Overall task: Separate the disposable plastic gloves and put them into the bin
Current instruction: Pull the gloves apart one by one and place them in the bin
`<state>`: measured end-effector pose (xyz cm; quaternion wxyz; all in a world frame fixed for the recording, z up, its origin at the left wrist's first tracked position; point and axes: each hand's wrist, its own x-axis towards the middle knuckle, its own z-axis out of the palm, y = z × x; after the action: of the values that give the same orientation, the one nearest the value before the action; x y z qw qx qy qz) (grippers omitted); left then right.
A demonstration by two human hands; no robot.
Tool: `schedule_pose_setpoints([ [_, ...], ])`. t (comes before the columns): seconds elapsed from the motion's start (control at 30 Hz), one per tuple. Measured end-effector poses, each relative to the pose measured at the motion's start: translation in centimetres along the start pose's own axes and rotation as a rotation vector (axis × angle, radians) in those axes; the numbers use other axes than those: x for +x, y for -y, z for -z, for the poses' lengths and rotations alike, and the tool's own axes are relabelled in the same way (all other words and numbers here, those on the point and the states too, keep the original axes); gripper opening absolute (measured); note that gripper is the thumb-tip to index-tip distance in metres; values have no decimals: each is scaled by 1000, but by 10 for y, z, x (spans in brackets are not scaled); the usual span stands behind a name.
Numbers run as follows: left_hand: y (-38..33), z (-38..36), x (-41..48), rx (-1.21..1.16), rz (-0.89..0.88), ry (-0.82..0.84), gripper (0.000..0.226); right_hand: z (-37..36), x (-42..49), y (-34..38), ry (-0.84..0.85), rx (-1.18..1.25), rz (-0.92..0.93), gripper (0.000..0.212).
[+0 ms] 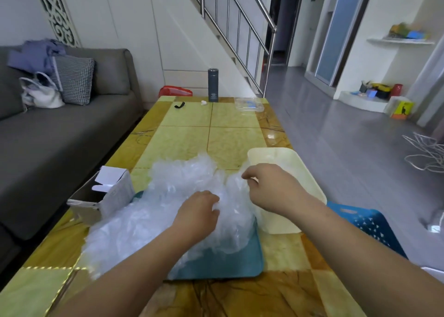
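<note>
**Glove mass.** The disposable plastic gloves (153, 211) lie as one crumpled, translucent heap under and around both hands. The heap's long axis runs diagonally, from the near side left of the left hand to the far side by the right hand. Its near part rests on a teal tray (230, 265), and its left edge spills onto the table (230, 124). Single gloves cannot be told apart in the heap, so the way their fingers or cuffs point cannot be told.

**Hands.** The left hand (197, 212) is sunk in the middle of the heap, its fingers curled into the film. The right hand (272, 189) is raised slightly beyond it, thumb and forefinger pinching a fold of glove film. The two hands are near each other but not touching.

**Bin.** The cream bin (305, 172) stands directly under and beyond the right hand, its open top upward. The heap touches its left wall.

**Other items.**
- An open cardboard box (113, 196) is left of the left hand, flaps up. The print on its side is illegible.
- A blue perforated basket (370, 225) is right of the right forearm.
- A dark flask (213, 84) stands upright far beyond both hands. It bears a pale emblem and small print, too small to read.
</note>
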<state>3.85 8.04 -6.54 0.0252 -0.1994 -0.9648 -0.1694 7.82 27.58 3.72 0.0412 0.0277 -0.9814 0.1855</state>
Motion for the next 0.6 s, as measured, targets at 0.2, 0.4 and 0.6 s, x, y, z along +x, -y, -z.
schedule_pose_setpoints([
  [0.2, 2, 68, -14, -439, 63, -387, 14, -36, -20, 9, 95, 484, -11, 79],
  [0.4, -7, 93, -60, -1321, 282, -138, 30, -42, -35, 22, 79, 936, -167, 105],
  [0.6, -1, 46, -97, -1265, 401, 191, 30, -61, -64, 28, 133, 1152, -237, 26],
])
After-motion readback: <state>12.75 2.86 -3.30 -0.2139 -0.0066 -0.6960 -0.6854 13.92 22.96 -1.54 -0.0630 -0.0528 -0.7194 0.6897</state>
